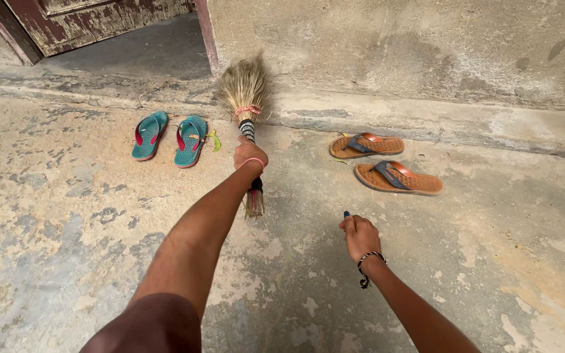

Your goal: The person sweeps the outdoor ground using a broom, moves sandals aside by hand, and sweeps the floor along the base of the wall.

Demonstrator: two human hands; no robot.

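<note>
Worn concrete floor with footwear lying along a low step

The patchy, stained concrete floor [67,261] is carrying a pair of teal flip-flops [170,137] lying side by side near the low step [426,121], with a small green leaf [215,139] resting just beside the right one. A pair of tan sandals [387,163] is lying well apart from them, one sandal sitting close behind the other, both angled across the floor.

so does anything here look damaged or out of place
The concrete floor is worn and patchy, its surface flaking. A small green leaf lies beside the teal sandals. Nothing else stands out.
</note>
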